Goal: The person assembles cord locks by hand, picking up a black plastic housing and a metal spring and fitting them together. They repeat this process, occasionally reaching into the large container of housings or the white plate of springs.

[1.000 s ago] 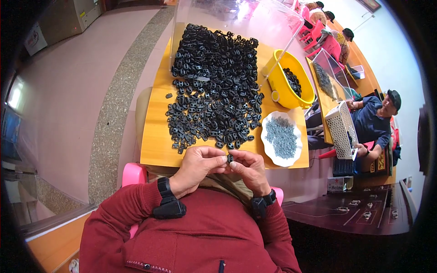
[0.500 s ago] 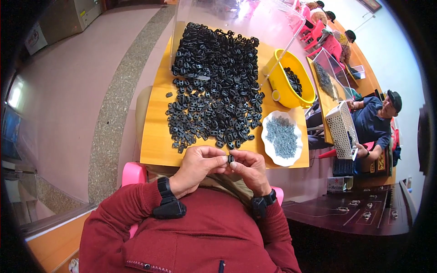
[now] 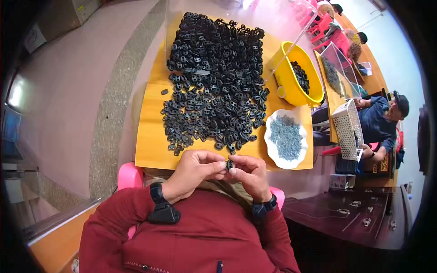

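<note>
Just off the near edge of the table, my left hand point(image 3: 196, 172) and my right hand point(image 3: 249, 174) meet around one small black two-holed plastic piece point(image 3: 229, 164). Thumbs and forefingers of both hands pinch it from either side. Beyond my fingers spreads a large pile of like black plastic pieces point(image 3: 218, 86), some rounded and some flatter and greyer at the near left. To the right of the pile stands a white scalloped dish point(image 3: 273, 152) of small grey-silver parts point(image 3: 286, 136), too small to name.
A yellow tub point(image 3: 284, 75) with black pieces stands at the table's right, behind the dish. A clear plastic panel point(image 3: 296, 38) rises around the far pile. Rightward, a co-worker point(image 3: 380, 118) holds a white perforated basket point(image 3: 347, 129). The wooden table point(image 3: 152, 136) ends before my lap.
The view has shifted slightly. Both my hands keep their pinch on the black piece, which seems slightly turned. The co-worker's head has tipped downward.
</note>
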Demonstrator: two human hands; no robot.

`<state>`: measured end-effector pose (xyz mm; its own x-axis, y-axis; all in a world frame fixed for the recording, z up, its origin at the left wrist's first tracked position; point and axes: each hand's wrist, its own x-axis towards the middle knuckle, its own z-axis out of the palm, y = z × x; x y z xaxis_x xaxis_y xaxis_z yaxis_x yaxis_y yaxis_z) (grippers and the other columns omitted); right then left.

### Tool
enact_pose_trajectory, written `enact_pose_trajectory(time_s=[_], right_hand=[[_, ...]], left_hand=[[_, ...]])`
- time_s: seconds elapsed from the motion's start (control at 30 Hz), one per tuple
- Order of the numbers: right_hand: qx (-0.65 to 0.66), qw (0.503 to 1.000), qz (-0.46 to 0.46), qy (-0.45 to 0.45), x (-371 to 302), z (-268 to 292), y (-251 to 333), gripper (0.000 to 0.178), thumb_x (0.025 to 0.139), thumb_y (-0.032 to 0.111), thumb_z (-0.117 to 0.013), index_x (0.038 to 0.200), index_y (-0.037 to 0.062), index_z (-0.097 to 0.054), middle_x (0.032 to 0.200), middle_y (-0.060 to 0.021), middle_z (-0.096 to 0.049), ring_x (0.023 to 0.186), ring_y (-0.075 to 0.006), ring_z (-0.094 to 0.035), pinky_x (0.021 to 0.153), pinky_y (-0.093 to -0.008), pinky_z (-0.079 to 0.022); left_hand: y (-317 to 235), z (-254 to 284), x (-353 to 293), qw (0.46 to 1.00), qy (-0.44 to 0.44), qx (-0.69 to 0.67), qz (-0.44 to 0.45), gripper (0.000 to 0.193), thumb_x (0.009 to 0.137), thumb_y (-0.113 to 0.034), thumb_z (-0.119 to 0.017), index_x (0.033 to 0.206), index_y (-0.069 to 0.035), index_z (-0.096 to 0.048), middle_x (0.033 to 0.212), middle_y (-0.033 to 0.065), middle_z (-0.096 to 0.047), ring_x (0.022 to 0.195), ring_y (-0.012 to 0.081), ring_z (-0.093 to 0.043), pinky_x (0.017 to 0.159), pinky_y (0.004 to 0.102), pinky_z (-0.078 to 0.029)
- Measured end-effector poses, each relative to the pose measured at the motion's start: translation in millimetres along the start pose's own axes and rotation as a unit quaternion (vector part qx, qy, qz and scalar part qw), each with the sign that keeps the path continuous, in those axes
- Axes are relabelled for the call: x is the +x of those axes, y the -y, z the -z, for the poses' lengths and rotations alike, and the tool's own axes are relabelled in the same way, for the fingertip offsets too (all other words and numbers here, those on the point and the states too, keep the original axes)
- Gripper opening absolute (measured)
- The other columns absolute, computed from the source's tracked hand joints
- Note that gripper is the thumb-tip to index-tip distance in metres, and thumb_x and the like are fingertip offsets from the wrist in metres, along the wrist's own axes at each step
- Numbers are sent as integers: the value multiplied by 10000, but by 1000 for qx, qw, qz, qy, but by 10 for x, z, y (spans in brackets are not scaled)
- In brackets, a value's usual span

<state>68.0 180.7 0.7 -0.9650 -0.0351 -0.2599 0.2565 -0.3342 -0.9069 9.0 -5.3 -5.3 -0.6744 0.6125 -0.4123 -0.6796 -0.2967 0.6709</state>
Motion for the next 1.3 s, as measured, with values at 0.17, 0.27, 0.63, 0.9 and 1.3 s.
enact_pose_trajectory(time_s=[0.17, 0.27, 0.63, 0.9, 1.3], right_hand=[[-4, 998, 19, 55, 12, 100, -40, 330, 877, -52, -605, 1203, -61, -557, 1007, -128, -648, 894, -200, -650, 819, -340, -560], [10, 998, 27, 58, 20, 128, -66, 329, 872, -67, -599, 1199, -62, -556, 1013, -130, -643, 914, -204, -648, 831, -343, -554], [23, 997, 10, 68, 33, 124, -24, 313, 858, -75, -612, 1168, -65, -575, 1066, -141, -603, 937, -224, -644, 840, -343, -554], [36, 997, -6, 66, 22, 139, -26, 302, 857, -65, -620, 1156, -61, -578, 1042, -136, -618, 925, -218, -650, 822, -341, -561], [46, 997, -9, 57, 18, 122, -24, 296, 856, -51, -632, 1144, -61, -568, 1030, -144, -641, 915, -225, -659, 814, -360, -573]], left_hand=[[-25, 8, -5, 1000, -1, -10, 24, 148, 878, -33, -637, 1004, 45, -629, 908, 111, -673, 782, 168, -674, 724, 267, -572], [-41, 5, -1, 999, -1, -10, 40, 143, 880, -21, -629, 1007, 46, -628, 911, 114, -676, 792, 170, -676, 734, 269, -572], [-65, -13, 2, 998, -10, -19, 55, 123, 875, -6, -628, 988, 41, -635, 907, 112, -680, 789, 159, -676, 732, 264, -572], [-76, -14, 0, 998, -14, -21, 52, 129, 873, -9, -633, 990, 45, -635, 890, 118, -682, 770, 161, -678, 721, 270, -578], [-75, -12, -11, 998, -18, -21, 50, 139, 871, -18, -640, 995, 46, -632, 882, 116, -681, 758, 158, -677, 709, 267, -578]])
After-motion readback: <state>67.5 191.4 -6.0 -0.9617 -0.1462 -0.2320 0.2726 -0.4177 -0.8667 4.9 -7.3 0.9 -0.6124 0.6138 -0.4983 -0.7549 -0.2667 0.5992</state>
